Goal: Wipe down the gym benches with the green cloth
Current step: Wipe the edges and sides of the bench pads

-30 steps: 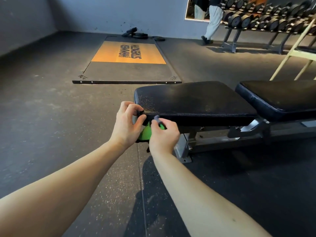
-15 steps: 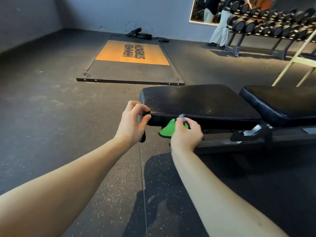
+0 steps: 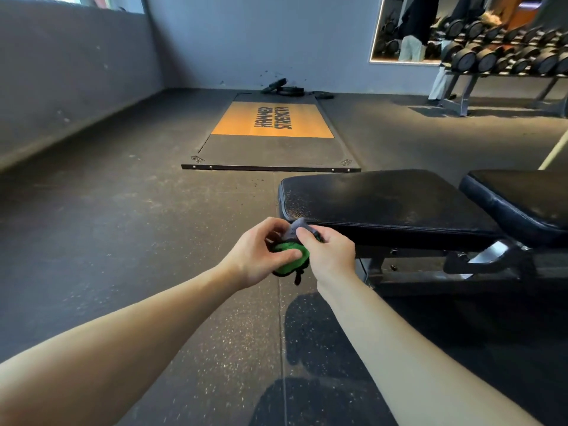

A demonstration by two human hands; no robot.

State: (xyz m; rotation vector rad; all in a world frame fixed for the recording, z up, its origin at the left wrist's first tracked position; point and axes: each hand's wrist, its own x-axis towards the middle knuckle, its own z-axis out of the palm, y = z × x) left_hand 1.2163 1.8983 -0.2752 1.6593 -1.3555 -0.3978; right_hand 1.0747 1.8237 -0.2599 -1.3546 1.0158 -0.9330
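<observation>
Cloth [image 3: 289, 256]: one, soft, green with a grey patch and dark edging, bunched into a ball. It is held in the air just in front of the near left corner of the bench [image 3: 384, 204], apart from the pad.

Left hand [image 3: 255, 256]: one, bare. Grip closed round the green ball, thumb across its front.

Right hand [image 3: 330, 255]: one, bare. Grip pinching the grey patch at the top of the ball, fingers curled.

Bench: two black padded cushions, rectangular with rounded corners, the vinyl speckled with pale dots. The second cushion [image 3: 522, 201] lies to the right of the first, with a gap between them. A dark metal frame [image 3: 430, 265] runs beneath.

Floor [image 3: 123, 241]: dark rubber with light flecks.

Platform [image 3: 270, 149]: one, flat and rectangular, beyond the bench. It has an orange wood-look panel with black lettering and a dark border.

Weight plates [image 3: 282, 87]: a small dark heap beyond the platform, against the wall. Number unclear.

Rack [image 3: 461, 87]: one, metal, far beyond the bench to the right. It holds round-ended black dumbbells [image 3: 488, 58] in rows, too crowded to count.

Mirror [image 3: 405, 29]: one, on the wall left of the rack.
</observation>
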